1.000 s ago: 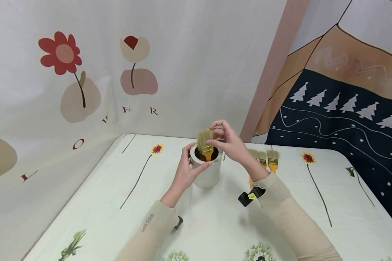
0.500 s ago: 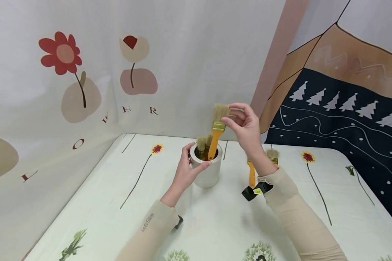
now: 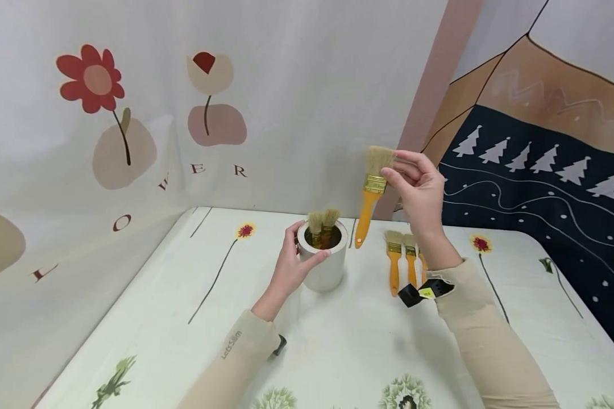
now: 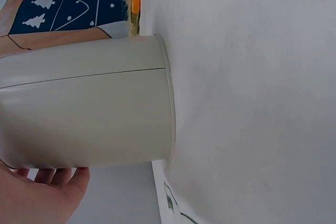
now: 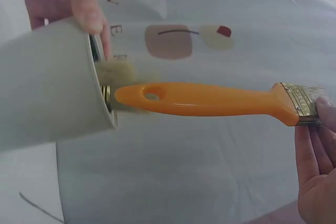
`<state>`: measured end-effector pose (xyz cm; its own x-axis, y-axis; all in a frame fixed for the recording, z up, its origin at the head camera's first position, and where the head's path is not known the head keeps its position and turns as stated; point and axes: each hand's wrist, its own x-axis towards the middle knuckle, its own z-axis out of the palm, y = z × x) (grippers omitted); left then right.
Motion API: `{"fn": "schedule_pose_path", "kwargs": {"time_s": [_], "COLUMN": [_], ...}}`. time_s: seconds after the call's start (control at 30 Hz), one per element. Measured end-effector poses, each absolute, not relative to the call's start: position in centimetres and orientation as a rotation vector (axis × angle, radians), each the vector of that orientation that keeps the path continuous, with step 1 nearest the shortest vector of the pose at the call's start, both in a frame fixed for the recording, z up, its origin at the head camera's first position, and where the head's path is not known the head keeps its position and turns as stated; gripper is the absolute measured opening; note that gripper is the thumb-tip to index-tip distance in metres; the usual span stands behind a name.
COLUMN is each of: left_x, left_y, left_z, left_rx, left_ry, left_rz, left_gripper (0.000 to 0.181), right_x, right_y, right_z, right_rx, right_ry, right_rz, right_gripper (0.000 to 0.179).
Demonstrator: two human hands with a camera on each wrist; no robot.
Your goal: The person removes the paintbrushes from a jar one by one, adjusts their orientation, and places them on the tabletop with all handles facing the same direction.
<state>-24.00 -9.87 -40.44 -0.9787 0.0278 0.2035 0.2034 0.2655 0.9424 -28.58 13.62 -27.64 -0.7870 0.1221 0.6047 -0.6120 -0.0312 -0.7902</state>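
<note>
In the head view my right hand (image 3: pixel 420 193) pinches a paintbrush (image 3: pixel 367 207) at its bristle end. Its orange handle hangs down, right of a pale cylindrical canister (image 3: pixel 324 275) that stands upright on the table. My left hand (image 3: pixel 293 266) steadies this canister, its thumb along the near rim and its fingers round the left side. Bristle ends of two brushes (image 3: pixel 315 222) stick up from the opening; their handles are hidden inside. The right wrist view shows the held brush's handle (image 5: pixel 205 98) with a hole near its tip. In the left wrist view the canister wall (image 4: pixel 84 108) fills much of the left.
To the right lie several orange-handled paintbrushes (image 3: pixel 394 264) side by side, bristles away from me; the right wrist partly covers them. A flower-print cloth covers the table (image 3: pixel 225 335). Printed curtains (image 3: pixel 297 113) hang right behind its far edge.
My right hand has drawn the paintbrush up out of the canister and carried it to the right. The left hand has stayed on the canister.
</note>
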Motion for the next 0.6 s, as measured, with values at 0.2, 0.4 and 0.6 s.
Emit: {"fn": "schedule_pose_path", "kwargs": {"time_s": [0.2, 0.4, 0.6], "left_x": [-24.2, -24.3, -24.0], "left_y": [-10.0, -9.9, -9.8], "left_z": [-40.5, -40.7, -40.8], "left_rx": [-0.225, -0.231, -0.217], "left_ry": [-2.363, -2.361, -2.361], "left_rz": [-1.812, -1.835, -1.835], "left_gripper": [0.085, 0.086, 0.086], "right_x": [-29.2, -29.8, -29.9], "right_y": [15.9, 18.8, 21.8], "right_z": [-28.2, -28.9, -30.0], "right_rx": [0.421, 0.314, 0.195], "right_ry": [-1.789, -1.799, -1.820], "right_rz": [1.879, 1.893, 1.908], "right_gripper": [0.026, 0.025, 0.028]}}
